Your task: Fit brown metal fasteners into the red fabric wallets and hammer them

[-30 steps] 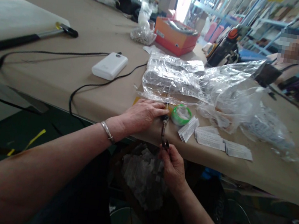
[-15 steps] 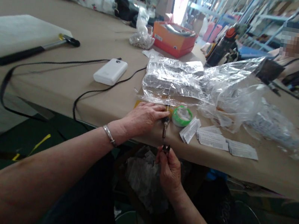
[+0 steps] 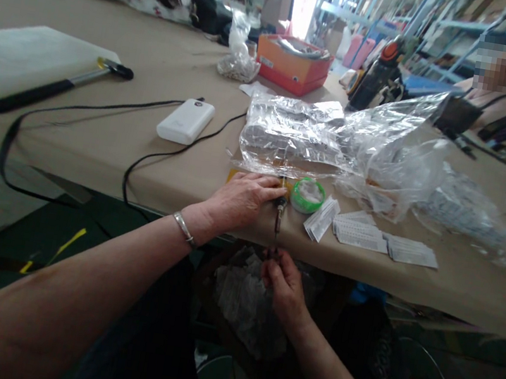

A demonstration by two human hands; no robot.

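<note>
"Seeing the black-handled tool [image 3: 280, 209]?"

"Yep, lying near the front edge of the table [image 3: 198, 174], just beside a green-rimmed tub [image 3: 308, 197] with whitish stuff in it."

"Fingers [image 3: 272, 190]?"

"On the left hand [image 3: 242, 199], draped across the handle [image 3: 282, 201], can't tell whether gripping. On the right hand [image 3: 286, 286], pinched on a small dark piece [image 3: 274, 254], just off the metal tip [image 3: 277, 225]. Farther back, an orange box [image 3: 290, 75] with something grey inside."

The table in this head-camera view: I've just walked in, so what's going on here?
A person's left hand lies at the table edge, fingertips at a slim tool whose tip points toward them. Their right hand pinches a small dark piece, too unclear to identify, near that tip. A green-rimmed round container and white slips lie to the right.
</note>
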